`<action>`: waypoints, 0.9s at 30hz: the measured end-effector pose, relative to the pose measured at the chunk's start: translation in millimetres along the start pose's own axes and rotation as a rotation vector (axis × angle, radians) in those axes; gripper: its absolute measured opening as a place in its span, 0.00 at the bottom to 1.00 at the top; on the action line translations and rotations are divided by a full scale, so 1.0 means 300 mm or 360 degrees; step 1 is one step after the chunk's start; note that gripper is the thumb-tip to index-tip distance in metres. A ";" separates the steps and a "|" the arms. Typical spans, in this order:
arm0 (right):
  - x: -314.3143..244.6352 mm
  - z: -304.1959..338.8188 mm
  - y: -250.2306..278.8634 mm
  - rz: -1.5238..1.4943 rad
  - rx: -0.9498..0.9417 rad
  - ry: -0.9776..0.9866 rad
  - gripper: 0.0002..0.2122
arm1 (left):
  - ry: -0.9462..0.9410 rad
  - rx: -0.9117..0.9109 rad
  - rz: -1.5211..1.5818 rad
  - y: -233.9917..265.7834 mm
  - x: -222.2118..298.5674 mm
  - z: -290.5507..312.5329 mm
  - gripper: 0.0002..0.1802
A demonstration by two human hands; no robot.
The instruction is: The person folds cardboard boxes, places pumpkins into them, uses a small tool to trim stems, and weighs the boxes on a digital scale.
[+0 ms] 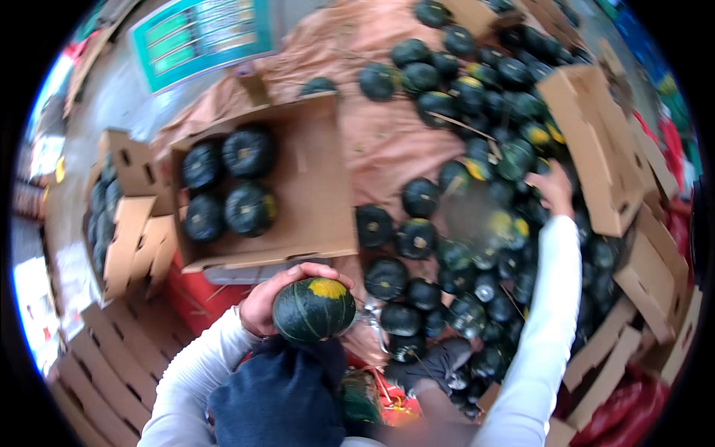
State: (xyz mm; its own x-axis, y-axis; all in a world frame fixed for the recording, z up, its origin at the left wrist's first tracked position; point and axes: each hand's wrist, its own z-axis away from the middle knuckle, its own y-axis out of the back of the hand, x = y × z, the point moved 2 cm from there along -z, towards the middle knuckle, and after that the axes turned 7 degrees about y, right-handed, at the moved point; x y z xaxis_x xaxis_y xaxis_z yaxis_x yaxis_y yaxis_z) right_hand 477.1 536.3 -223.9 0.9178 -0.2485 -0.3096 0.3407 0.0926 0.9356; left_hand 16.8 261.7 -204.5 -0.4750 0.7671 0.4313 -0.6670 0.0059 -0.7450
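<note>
My left hand [264, 302] is closed round a dark green pumpkin [314, 310] with a yellow patch on top, held below the near side of an open cardboard box [309, 201]. Inside that box, several dark green pumpkins [249, 151] stand in its left half. My right arm stretches far out to the right, where my right hand [553, 186] reaches onto a large pile of pumpkins [477, 253]. Its fingers point down at the pumpkins beside a cardboard flap; they are partly blurred, and whether they grip one cannot be made out.
A pinkish cloth [313, 56] lies under the pile. Cardboard boxes [596, 141] edge the right side, and folded cartons [112, 365] are stacked lower left. Another box [126, 216] with pumpkins stands at the left. A green and white sign [201, 41] rises at the far left.
</note>
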 end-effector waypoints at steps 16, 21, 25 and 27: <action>-1.029 0.720 -0.425 0.0003 0.0030 0.1590 0.28 | -0.1816 0.1457 -0.2839 0.219 0.571 -0.273 0.24; -0.880 0.865 -0.382 -0.0582 0.0382 0.1423 0.11 | -0.1476 0.1571 -0.2912 0.398 0.492 -0.205 0.16; -0.442 1.276 -0.574 -0.0473 -0.0552 0.0317 0.11 | -0.1702 0.1706 -0.2086 0.372 0.436 -0.007 0.13; -0.323 1.485 -0.779 0.0009 -0.1073 0.0203 0.17 | -0.1716 0.1703 -0.1593 0.376 0.337 0.093 0.13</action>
State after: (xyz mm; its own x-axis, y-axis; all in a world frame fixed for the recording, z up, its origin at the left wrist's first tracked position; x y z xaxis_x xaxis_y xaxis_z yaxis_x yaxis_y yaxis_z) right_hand 217.8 109.3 -337.0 0.9226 -0.1348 -0.3613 0.3505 0.6837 0.6400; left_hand -122.4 322.0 -230.6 0.4593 0.0266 0.8879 -0.7353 -0.5493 0.3969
